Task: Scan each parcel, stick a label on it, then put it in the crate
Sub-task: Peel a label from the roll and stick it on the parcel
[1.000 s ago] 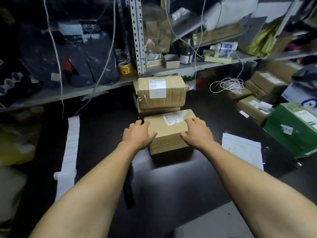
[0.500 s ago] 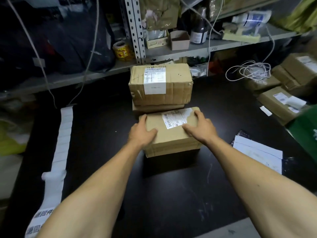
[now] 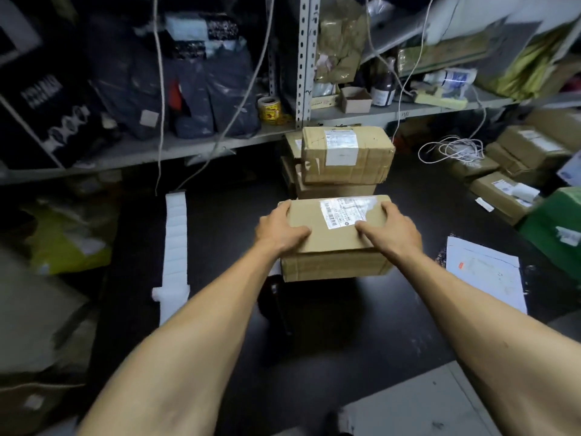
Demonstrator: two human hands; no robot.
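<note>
Since half a second ago I've drawn the cardboard parcel (image 3: pixel 336 237) toward me; its underside now seems clear of the black surface (image 3: pixel 361 335), though I can't be sure. My left hand (image 3: pixel 278 231) grips its left edge, thumb on top, and my right hand (image 3: pixel 393 232) clasps the right edge, fingers curled over the far corner. The parcel is a plain brown box, matte, with a glossy white shipping label (image 3: pixel 347 212) under clear tape on its top face. Left of the parcel lies a long strip of blank white labels (image 3: pixel 174 247); right of it, a flat white sheet (image 3: pixel 484 272). Just behind the parcel stands a stack of dented, taped cartons (image 3: pixel 345 162), under a grey metal shelf (image 3: pixel 188 146).
</note>
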